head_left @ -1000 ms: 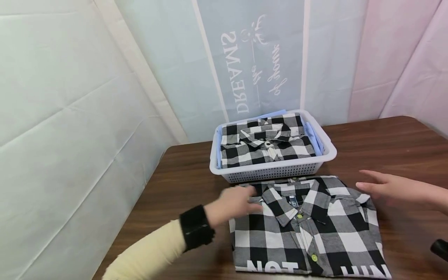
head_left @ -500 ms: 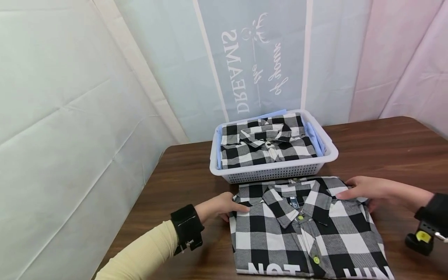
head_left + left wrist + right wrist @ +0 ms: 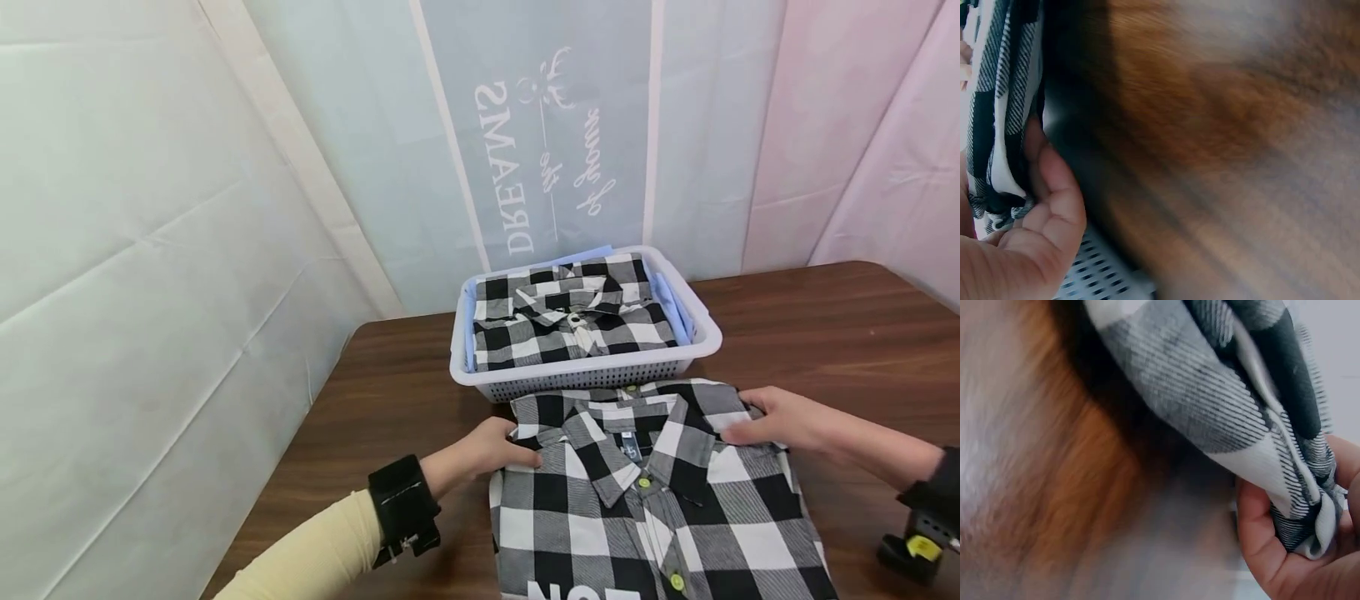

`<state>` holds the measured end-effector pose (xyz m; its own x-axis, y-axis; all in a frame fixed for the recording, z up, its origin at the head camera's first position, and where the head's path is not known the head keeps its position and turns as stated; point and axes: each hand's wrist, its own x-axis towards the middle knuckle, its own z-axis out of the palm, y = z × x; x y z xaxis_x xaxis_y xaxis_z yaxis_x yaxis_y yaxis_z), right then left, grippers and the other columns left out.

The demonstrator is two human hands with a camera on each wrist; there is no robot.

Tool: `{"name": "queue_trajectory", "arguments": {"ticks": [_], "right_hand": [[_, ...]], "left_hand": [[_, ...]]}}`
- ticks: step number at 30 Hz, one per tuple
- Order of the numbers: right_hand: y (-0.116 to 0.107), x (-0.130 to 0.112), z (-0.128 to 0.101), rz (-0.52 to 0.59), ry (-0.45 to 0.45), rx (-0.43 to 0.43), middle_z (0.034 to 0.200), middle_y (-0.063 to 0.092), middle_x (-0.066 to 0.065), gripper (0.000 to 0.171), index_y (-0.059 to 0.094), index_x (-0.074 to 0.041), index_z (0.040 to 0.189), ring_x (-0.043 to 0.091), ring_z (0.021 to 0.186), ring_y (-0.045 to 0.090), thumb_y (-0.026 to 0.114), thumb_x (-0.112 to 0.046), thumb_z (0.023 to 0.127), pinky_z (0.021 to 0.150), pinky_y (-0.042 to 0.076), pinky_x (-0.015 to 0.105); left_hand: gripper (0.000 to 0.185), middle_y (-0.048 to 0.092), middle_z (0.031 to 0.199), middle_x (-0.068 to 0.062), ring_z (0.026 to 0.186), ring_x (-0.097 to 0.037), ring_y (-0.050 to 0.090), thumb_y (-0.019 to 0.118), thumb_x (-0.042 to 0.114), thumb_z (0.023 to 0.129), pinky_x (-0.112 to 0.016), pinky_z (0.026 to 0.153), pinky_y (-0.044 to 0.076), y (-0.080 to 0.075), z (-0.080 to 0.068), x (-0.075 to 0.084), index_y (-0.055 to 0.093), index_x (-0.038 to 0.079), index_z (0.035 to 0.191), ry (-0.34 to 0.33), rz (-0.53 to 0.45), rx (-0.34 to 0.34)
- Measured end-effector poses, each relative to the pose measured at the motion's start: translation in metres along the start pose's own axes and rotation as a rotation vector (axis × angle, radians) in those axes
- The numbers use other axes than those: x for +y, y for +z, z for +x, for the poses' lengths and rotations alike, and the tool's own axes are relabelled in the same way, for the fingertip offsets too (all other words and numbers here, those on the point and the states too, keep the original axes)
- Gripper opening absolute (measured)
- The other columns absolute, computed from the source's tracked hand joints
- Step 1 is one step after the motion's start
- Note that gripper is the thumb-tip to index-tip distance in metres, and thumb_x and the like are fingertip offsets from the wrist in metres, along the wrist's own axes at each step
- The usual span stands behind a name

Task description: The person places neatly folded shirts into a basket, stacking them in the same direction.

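A folded black, white and grey checked shirt (image 3: 600, 508) with a collar and yellow-green buttons lies at the table's front, its lower edge out of view. My left hand (image 3: 491, 450) grips its upper left corner, thumb on top; in the left wrist view the fingers (image 3: 1060, 212) curl under the layered cloth. At the upper right corner, my right hand (image 3: 776, 419) grips the shirt the same way. The right wrist view has the bunched edge of the shirt (image 3: 1197, 394) between thumb and fingers (image 3: 1260, 534).
Just behind the shirt stands a white perforated basket (image 3: 585, 369). Inside it are another folded checked shirt (image 3: 525, 337) and light blue cloth (image 3: 670, 304). The brown wooden table (image 3: 825, 333) backs onto a pale printed curtain (image 3: 585, 125).
Both hands came in from the sides and took hold of the shirt's upper corners. The shirt's upper part now bulges up slightly, and its printed lower edge has dropped partly out of the head view.
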<state>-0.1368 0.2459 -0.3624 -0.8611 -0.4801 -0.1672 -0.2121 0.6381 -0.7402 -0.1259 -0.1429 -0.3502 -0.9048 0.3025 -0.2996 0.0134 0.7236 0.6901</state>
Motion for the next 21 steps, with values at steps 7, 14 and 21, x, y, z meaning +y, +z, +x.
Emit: {"name": "queue_trajectory", "arguments": {"ticks": [7,14,21], "right_hand": [[0.000,-0.023,-0.030,0.018,-0.170,0.177,0.080,0.061,-0.012,0.016,0.054,0.001,0.100,-0.002,0.069,0.054,0.058,-0.009,0.089,0.057,0.045,0.022],[-0.008,-0.057,-0.053,-0.020,-0.129,0.385,0.067,0.053,-0.012,0.013,0.055,0.000,0.092,0.002,0.058,0.046,0.064,-0.008,0.085,0.047,0.036,0.023],[-0.024,-0.089,-0.060,-0.082,-0.099,0.634,0.069,0.059,-0.018,0.021,0.059,-0.001,0.094,0.000,0.057,0.047,0.070,-0.011,0.080,0.048,0.037,0.018]], "left_hand": [[0.041,0.028,0.053,0.006,0.049,-0.009,0.030,0.071,0.021,0.077,-0.021,0.049,0.029,-0.022,-0.038,0.009,0.034,0.013,0.061,0.226,-0.021,0.029],[0.021,0.052,0.063,0.003,0.056,-0.006,0.047,0.072,0.019,0.078,-0.022,0.051,0.041,-0.051,-0.071,0.034,0.058,0.003,0.079,0.284,-0.084,0.095],[0.019,0.058,0.072,-0.001,0.060,-0.009,0.048,0.072,0.019,0.079,-0.024,0.054,0.043,-0.074,-0.081,0.056,0.061,0.006,0.089,0.370,-0.074,0.257]]}}
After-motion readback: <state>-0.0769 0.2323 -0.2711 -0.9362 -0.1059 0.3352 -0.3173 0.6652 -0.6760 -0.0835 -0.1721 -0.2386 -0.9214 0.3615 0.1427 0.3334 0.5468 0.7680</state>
